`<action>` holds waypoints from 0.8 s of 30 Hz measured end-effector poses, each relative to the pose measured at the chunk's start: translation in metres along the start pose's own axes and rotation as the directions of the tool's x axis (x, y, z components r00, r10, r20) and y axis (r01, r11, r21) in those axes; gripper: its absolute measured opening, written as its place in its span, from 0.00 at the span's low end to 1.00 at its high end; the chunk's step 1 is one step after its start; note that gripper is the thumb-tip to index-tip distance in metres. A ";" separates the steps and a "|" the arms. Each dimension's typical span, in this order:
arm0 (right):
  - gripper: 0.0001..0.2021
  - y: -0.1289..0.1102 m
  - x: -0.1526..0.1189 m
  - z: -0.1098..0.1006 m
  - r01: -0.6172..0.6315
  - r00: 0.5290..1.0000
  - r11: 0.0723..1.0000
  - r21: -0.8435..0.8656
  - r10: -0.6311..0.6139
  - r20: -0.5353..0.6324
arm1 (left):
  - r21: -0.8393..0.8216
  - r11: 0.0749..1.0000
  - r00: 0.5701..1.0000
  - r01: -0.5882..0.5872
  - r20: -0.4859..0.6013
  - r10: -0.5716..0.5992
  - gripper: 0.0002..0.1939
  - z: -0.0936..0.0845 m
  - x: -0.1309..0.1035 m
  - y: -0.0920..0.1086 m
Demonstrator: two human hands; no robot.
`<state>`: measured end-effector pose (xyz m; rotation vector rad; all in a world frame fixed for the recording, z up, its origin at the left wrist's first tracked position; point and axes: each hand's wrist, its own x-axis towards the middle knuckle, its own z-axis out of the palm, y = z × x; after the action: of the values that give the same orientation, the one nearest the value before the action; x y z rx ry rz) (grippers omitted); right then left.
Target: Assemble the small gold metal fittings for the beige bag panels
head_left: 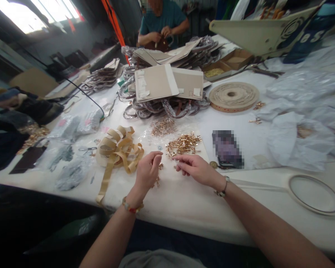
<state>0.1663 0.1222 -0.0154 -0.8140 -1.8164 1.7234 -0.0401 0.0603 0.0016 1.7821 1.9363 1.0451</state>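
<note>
My left hand (149,172) is closed above the white table (192,208), its fingers curled in; whatever it holds is hidden. A few small gold pieces (158,180) lie just beside it. My right hand (194,168) reaches in from the right, thumb and fingers pinched on something too small to make out. Right past its fingertips is a heap of gold metal fittings (184,144). Behind that heap, more small fittings (162,127) rest on clear plastic. A loose coil of tan tape (115,149) is to the left of my left hand.
Stacked beige panels (156,83) with plastic-wrapped handles stand behind the heaps. A large tape roll (233,95), a phone (227,149) and a white ring (315,195) are at the right. Plastic bags (72,173) lie left. Another person (163,22) works across the table.
</note>
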 end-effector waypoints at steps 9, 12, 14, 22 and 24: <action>0.32 -0.005 -0.005 0.004 0.060 0.998 0.993 -0.097 -0.056 0.038 | -0.109 0.994 0.989 -0.009 0.149 0.025 0.07 0.021 -0.027 0.024; 0.26 -0.007 -0.005 0.003 -0.001 1.000 0.993 -0.121 0.004 0.031 | -0.093 0.995 0.993 -0.047 0.099 0.057 0.06 0.021 -0.029 0.023; 0.16 -0.009 -0.004 0.003 -0.048 0.998 0.981 -0.189 0.053 0.022 | -0.076 0.995 0.996 -0.070 0.054 0.074 0.05 0.021 -0.030 0.020; 0.10 -0.011 -0.005 0.002 0.057 0.998 0.895 -0.442 -0.036 0.055 | 0.089 0.950 0.954 -0.300 0.041 0.298 0.17 0.022 -0.032 0.015; 0.10 -0.010 -0.005 0.003 0.082 0.996 0.857 -0.509 -0.060 0.059 | 0.126 0.939 0.947 -0.320 0.075 0.313 0.10 0.022 -0.032 0.017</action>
<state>0.1670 0.1167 -0.0054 -0.8995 -2.3469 1.2210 -0.0077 0.0356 -0.0097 2.2316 1.7640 0.9655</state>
